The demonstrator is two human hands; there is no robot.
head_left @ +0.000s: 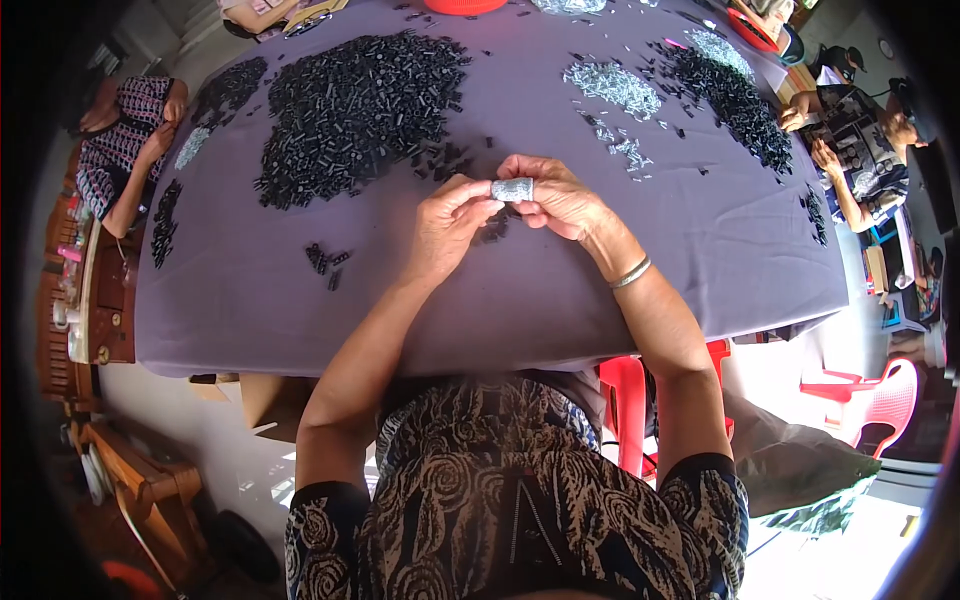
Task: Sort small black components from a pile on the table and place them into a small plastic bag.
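Above the tabletop [740, 270], the left hand [455, 215] and right hand [560, 195] pinch opposite ends of a silver cylinder [513, 190]. Bare purple cloth [560, 310] lies between the forearms [372, 345], reaching the near edge; a black pile [350, 110] lies beyond the left hand. Any cylinder marking is illegible.

One left hand [445, 222] and one right hand [562, 198] hold one silver-grey cylinder [513, 190] near twelve o'clock, with one bracelet [631, 272] around three. The one counter [540, 305] carries three main heaps of black pieces [360, 115] at ten, eleven and two o'clock, three heaps of silver pieces [612, 88] at ten, one and between one and two, and one red container [465, 6] at twelve; the pieces are beyond counting.
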